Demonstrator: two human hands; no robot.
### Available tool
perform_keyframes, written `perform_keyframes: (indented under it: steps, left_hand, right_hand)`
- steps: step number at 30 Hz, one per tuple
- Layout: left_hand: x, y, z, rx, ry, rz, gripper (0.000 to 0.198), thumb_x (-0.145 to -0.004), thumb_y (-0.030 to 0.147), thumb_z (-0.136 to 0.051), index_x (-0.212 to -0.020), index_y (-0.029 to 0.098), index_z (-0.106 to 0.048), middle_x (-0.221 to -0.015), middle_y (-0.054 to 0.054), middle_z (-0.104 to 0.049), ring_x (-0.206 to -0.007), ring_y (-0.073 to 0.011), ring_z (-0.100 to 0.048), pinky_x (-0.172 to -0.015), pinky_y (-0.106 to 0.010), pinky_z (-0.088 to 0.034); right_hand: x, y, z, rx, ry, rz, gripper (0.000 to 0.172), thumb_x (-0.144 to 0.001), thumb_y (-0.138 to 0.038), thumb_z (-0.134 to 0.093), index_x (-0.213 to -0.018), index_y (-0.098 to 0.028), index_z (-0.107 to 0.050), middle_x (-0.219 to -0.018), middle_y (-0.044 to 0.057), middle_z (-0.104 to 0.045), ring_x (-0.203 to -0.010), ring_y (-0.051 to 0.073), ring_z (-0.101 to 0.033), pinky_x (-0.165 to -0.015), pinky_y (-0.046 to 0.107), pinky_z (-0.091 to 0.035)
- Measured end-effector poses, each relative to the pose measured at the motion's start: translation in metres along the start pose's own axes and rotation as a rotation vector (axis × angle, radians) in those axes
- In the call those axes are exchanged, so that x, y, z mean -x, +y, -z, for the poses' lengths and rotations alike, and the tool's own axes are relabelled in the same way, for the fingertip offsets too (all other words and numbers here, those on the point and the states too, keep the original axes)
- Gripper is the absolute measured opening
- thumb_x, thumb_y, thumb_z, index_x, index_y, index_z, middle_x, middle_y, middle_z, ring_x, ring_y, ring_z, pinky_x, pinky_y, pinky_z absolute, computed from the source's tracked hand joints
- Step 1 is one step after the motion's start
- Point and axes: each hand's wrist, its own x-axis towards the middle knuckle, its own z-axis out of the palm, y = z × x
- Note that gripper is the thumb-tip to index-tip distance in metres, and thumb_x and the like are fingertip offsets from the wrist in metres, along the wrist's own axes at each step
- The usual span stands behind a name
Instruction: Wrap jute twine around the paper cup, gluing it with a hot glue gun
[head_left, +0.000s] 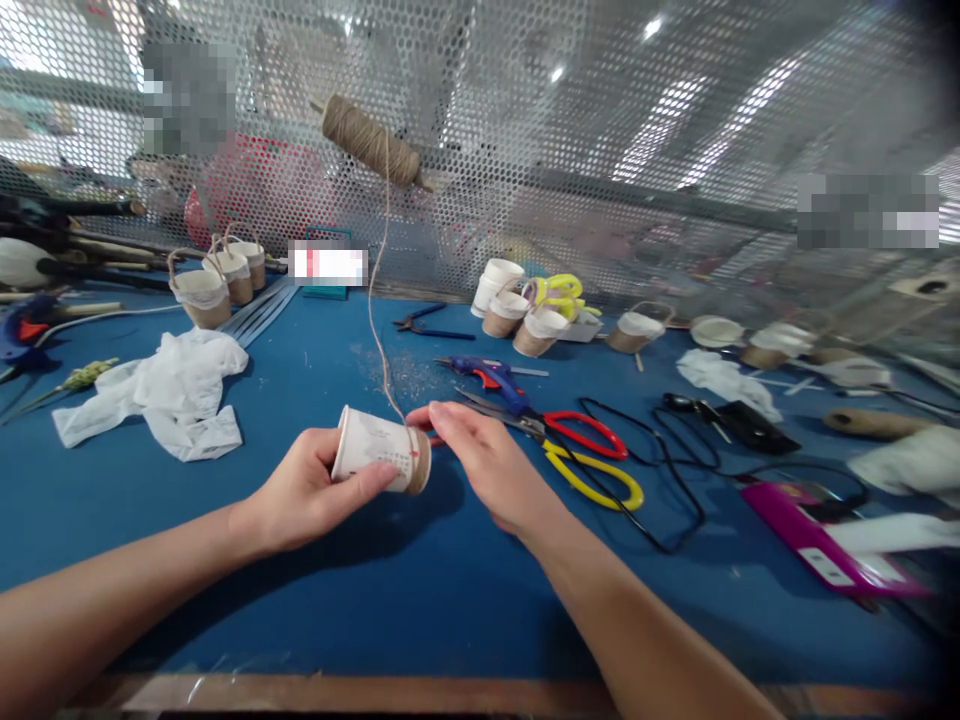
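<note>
A white paper cup (367, 445) with printed marks lies tilted on its side in my left hand (304, 490), whose fingers and thumb are wrapped around it. Brown twine (421, 462) is wound in a band around the cup's narrow base end. From a large twine spool (367, 140) on the mesh, a single strand (375, 330) runs down to this band. My right hand (487, 460) is at the base end, fingers closed together where the strand meets the cup. Its fingertips partly hide the contact with the twine.
Large scissors (592, 460) with red and yellow handles, a blue glue gun (491, 380) and a black cable (675, 500) lie to the right. White cloth (169, 390) lies left. Twine-wrapped cups (206, 300) stand along the back, before a perforated metal screen (480, 120).
</note>
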Motion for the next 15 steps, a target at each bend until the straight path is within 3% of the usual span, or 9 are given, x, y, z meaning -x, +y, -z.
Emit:
perform_keyframes:
  steps: [4, 9, 15]
  left_hand:
    - [0.002, -0.001, -0.001, -0.026, -0.089, -0.048, 0.017, -0.074, 0.025, -0.056, -0.067, 0.011, -0.062, -0.056, 0.0, -0.055, -0.047, -0.0082, -0.043, -0.045, -0.019, -0.036]
    - [0.001, -0.002, -0.002, 0.132, -0.085, 0.098, 0.021, -0.072, 0.028, -0.058, -0.06, 0.012, -0.06, -0.049, 0.003, -0.048, -0.044, -0.0068, -0.037, -0.043, -0.018, -0.032]
    - [-0.002, -0.003, -0.005, 0.303, -0.084, 0.227, 0.026, -0.069, 0.034, -0.062, -0.056, 0.012, -0.064, -0.049, 0.0, -0.057, -0.044, -0.0079, -0.045, -0.045, -0.018, -0.036]
  right_hand:
    - [-0.003, 0.002, -0.003, -0.235, -0.244, -0.124, 0.045, -0.084, -0.05, -0.034, -0.091, -0.016, -0.063, -0.083, 0.006, -0.065, -0.078, 0.017, -0.059, -0.073, 0.033, -0.044]
    - [-0.004, -0.007, -0.008, -0.152, -0.216, -0.039, 0.034, -0.083, -0.042, -0.043, -0.094, -0.016, -0.063, -0.092, 0.005, -0.064, -0.084, 0.015, -0.057, -0.077, 0.03, -0.042]
    - [-0.009, -0.017, -0.011, -0.058, -0.257, 0.025, 0.022, -0.079, -0.03, -0.052, -0.093, -0.017, -0.063, -0.086, 0.002, -0.063, -0.069, 0.01, -0.056, -0.063, 0.024, -0.044]
